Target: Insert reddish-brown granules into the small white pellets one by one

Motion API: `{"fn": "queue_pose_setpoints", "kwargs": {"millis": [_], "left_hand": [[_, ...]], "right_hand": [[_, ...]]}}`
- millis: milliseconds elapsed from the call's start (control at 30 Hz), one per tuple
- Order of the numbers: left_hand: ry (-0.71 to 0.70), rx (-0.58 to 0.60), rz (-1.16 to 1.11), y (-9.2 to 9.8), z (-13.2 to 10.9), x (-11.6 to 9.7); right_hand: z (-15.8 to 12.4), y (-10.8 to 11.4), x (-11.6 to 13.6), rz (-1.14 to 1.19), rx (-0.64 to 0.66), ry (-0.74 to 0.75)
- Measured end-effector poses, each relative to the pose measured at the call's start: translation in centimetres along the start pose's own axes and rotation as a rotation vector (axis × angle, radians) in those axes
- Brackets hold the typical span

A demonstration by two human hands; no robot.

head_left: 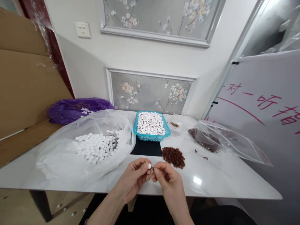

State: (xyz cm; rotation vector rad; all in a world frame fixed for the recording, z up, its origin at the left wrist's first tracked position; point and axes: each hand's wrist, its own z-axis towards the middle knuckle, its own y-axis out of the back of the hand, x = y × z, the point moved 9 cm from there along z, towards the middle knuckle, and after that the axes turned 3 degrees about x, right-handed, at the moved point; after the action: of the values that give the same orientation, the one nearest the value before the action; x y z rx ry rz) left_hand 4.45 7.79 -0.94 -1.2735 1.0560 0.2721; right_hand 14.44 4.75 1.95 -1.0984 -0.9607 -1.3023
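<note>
My left hand (138, 173) pinches a small white ball (149, 166) between thumb and fingertips, above the front edge of the table. Right beside it, my right hand (166, 176) has its thumb and fingers closed on a tiny reddish-brown piece that meets the ball; its exact shape is too small to make out. Beyond my hands lies a heap of small reddish-brown pieces (173, 157). A turquoise basket (167, 129) full of white balls with brown bits stands at the back. To the left, an opened plastic bag (63, 156) holds many loose white balls (96, 147).
A zip bag (211, 140) of brown pieces lies at the right, near a small clear bag (175, 124). A dark mat (145, 147) sits before the basket. Behind are a purple bag (77, 109) and the wall; cardboard (25, 75) stands left, a whiteboard (264, 93) right.
</note>
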Motion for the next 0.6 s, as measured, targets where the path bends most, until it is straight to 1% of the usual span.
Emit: {"fn": "queue_pose_setpoints", "kwargs": {"millis": [167, 300, 367, 600], "left_hand": [[-0.021, 0.005, 0.017, -0.3, 0.0, -0.1], [-0.012, -0.065, 0.016, 0.2, 0.0, -0.2], [-0.010, -0.081, 0.024, 0.4, -0.1, -0.3], [-0.010, -0.107, 0.056, 0.5, -0.2, -0.4]], "right_hand": [[-0.3, 0.1, 0.5, -0.129, -0.029, 0.054], [-0.5, 0.0, 1.5, -0.270, -0.049, 0.161], [-0.5, -0.2, 2.0, -0.334, -0.059, 0.213], [-0.7, -0.1, 2.6, -0.453, -0.119, 0.272]]}}
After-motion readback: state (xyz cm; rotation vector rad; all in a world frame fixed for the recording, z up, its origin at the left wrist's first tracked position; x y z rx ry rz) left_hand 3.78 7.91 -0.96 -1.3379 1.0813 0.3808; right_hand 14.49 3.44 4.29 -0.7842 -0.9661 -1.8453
